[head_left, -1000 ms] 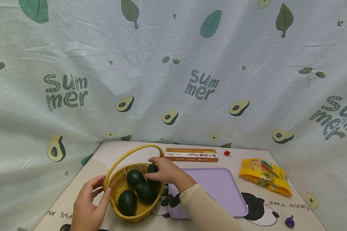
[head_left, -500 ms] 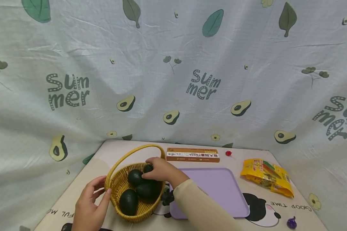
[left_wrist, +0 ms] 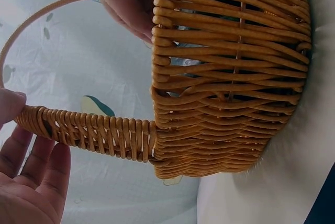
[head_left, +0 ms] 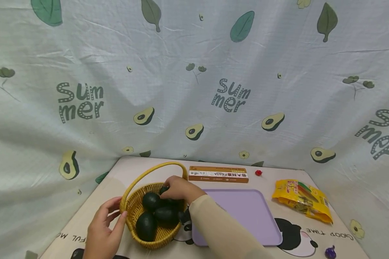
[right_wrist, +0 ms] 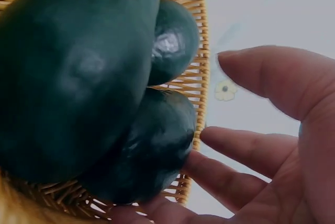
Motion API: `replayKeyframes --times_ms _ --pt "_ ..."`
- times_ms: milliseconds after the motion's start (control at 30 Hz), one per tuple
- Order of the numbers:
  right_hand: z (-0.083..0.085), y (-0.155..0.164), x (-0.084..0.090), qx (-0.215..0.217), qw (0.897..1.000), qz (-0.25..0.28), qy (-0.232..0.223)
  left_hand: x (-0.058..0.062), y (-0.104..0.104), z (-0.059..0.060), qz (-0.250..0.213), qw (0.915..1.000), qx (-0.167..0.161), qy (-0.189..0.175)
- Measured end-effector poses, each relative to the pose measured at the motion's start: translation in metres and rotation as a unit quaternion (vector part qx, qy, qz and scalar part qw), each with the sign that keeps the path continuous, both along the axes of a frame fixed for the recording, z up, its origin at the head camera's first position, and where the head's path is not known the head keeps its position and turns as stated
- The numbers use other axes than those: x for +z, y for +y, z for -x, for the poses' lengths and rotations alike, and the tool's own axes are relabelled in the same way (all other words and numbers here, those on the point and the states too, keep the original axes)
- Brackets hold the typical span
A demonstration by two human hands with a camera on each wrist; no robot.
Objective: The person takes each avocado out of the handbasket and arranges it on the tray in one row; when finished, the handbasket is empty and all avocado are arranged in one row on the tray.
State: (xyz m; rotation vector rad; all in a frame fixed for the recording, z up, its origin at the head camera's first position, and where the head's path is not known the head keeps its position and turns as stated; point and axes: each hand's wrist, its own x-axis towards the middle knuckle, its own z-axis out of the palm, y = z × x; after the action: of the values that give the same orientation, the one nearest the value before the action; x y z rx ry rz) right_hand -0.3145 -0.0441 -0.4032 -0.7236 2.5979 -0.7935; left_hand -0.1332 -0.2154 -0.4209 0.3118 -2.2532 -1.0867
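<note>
A yellow wicker basket (head_left: 134, 208) with an arched handle (head_left: 155, 168) stands at the table's front left and holds several dark green avocados (head_left: 150, 201). My left hand (head_left: 105, 226) rests against the basket's left rim at the handle's base (left_wrist: 89, 130), thumb (left_wrist: 10, 103) on the handle and fingers (left_wrist: 36, 171) straight below it. My right hand (head_left: 178, 189) reaches into the basket's far side over one avocado (head_left: 163, 189). In the right wrist view its fingertips (right_wrist: 209, 135) touch an avocado (right_wrist: 152, 145), while the thumb (right_wrist: 261, 72) stands apart from the fruit.
A purple tray (head_left: 243, 216) lies just right of the basket. Behind it is a brown pasta box (head_left: 218, 174) and a small red thing (head_left: 258, 173). A yellow snack bag (head_left: 301, 199) is at the right, a purple candy (head_left: 330, 251) at the front right. Printed cloth hangs all around.
My right hand has gone down and left into the basket with the avocado it held above the rim. The left hand stays at the basket's side.
</note>
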Motion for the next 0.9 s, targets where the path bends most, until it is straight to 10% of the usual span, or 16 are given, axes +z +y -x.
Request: replayKeyframes --times_ms 900 --pt "0.007 -0.022 -0.004 -0.013 0.996 -0.068 -0.054 0.0 -0.001 -0.001 0.006 0.9998 -0.012 0.011"
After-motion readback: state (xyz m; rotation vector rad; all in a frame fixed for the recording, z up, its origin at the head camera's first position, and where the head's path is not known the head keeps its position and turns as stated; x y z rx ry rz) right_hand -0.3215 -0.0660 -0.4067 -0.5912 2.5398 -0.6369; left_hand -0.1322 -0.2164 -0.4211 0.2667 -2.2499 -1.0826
